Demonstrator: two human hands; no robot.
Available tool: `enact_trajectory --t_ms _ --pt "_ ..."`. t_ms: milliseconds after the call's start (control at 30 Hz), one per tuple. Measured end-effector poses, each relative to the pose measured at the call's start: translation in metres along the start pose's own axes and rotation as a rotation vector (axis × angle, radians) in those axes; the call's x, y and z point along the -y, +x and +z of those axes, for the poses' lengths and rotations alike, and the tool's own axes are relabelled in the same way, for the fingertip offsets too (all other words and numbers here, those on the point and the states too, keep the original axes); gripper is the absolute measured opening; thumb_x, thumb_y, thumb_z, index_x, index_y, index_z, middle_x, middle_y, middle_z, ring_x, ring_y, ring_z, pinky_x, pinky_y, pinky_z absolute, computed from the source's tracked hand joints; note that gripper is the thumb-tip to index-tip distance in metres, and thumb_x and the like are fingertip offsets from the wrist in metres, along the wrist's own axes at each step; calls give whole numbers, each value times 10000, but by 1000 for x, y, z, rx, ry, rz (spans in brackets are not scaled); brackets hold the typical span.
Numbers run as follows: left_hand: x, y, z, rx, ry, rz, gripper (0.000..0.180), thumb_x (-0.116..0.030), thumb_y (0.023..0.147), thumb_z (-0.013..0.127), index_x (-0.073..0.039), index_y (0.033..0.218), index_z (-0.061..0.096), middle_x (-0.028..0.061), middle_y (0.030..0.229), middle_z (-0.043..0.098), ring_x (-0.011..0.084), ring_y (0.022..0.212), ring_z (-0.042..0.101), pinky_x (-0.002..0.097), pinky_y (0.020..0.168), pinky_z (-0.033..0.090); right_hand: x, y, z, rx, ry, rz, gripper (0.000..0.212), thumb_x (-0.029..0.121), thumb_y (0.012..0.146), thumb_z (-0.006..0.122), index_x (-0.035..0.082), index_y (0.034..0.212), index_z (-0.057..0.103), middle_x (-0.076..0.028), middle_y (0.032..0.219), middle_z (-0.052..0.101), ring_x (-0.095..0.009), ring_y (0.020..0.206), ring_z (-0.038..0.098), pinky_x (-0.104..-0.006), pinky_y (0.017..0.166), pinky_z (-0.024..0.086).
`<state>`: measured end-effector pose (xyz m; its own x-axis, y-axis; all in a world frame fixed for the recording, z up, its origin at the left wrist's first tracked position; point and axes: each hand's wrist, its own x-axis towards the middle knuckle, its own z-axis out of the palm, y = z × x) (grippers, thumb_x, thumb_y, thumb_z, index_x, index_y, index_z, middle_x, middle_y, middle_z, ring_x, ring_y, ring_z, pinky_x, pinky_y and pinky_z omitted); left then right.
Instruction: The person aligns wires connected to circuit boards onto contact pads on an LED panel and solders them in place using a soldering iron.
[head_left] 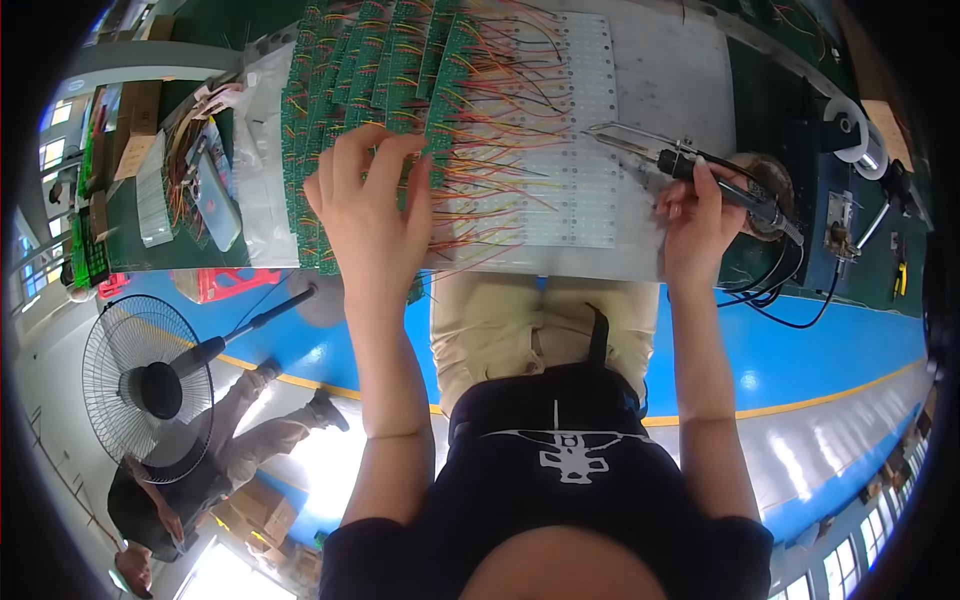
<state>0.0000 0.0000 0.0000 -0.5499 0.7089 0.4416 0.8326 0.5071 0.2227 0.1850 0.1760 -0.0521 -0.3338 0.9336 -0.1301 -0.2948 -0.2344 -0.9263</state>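
Observation:
My left hand [372, 205] rests over rows of green circuit boards [375, 65], its fingers bent and spread apart. The thumb and index finger come close to the right edge of the boards, where thin red, yellow and black wires [490, 145] stick out; contact under the fingertips is hidden. My right hand [700, 225] is closed round the black handle of a soldering iron [730, 185]. Its metal tip, with a thin metal rod alongside, points left over a white perforated panel [590, 200]. The wires' loose ends lie across this panel.
A solder spool [858, 138] stands on a holder at the right, near yellow-handled pliers [902, 278]. A round brown object [770, 185] and black cables lie beside my right hand. A phone [212, 190] rests left. On the floor are a fan [150, 385] and a seated person [190, 490].

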Motion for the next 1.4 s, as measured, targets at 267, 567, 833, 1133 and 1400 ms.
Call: enact_trajectory --t_ms 267,567,833,1133,1400 --pt "2 -4 -6 198 -37 64 154 -123 658 624 -138 804 578 20 890 478 213 835 457 354 733 298 -2 0 1 15 25 -11 141 79 818 541 21 885 431 -48 571 477 -99 463 439 -225 440 394" --pt "-2 -1 7 237 -49 111 170 -134 636 666 -149 794 604 -8 880 468 175 759 436 332 718 298 -3 1 0 32 8 -28 141 75 816 542 20 883 431 -48 570 474 -97 462 425 -231 444 392" --pt "-5 1 18 232 -121 177 137 -105 652 649 -120 766 574 17 853 491 206 815 473 352 746 321 -2 1 2 27 -13 -29 136 71 818 537 16 882 430 -48 564 474 -93 458 420 -230 441 389" --pt "-15 4 29 258 -260 192 99 -107 689 609 -115 766 548 15 769 516 203 797 483 365 775 323 -1 0 3 11 -25 -11 128 65 814 541 9 867 439 -48 559 480 -89 452 419 -230 431 389" --pt "-28 4 47 215 -344 242 108 -38 697 572 -87 792 557 33 711 542 221 701 512 343 735 339 -1 0 4 10 -22 -25 121 60 813 539 8 854 438 -52 548 479 -92 437 419 -224 422 381"
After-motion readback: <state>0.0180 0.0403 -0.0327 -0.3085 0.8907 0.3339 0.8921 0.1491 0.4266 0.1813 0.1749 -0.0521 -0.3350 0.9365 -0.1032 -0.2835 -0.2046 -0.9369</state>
